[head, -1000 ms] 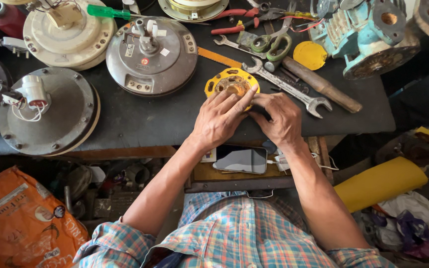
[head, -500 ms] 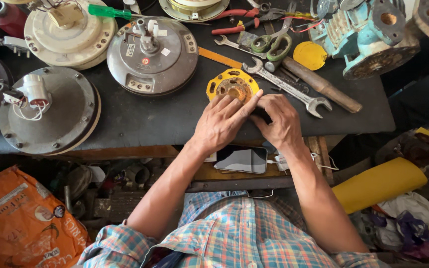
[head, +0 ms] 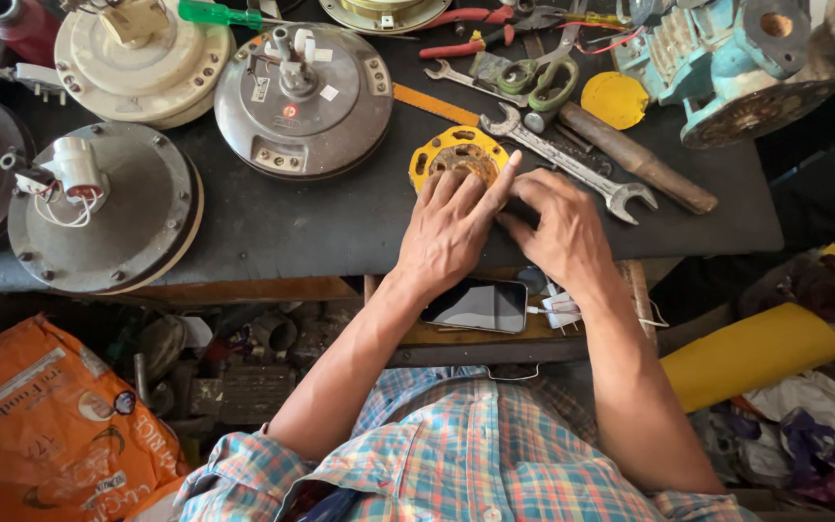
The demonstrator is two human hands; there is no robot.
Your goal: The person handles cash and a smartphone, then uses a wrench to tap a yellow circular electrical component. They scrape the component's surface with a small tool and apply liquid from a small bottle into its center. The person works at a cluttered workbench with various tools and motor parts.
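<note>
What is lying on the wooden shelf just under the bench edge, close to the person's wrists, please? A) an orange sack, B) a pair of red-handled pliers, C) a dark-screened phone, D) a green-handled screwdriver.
C: a phone with a dark screen lies flat on the wooden shelf below the bench edge, just under the left hand and right hand.

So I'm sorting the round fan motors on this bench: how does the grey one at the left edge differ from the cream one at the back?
The grey motor housing is dark metal, while the cream motor housing is pale. The grey one carries a white cylindrical part with loose white wires; the cream one carries a boxy tan part. The grey one sits at the bench's near edge, the cream one farther back. Both are round, lie flat, and have bolt holes around the rim.
</note>
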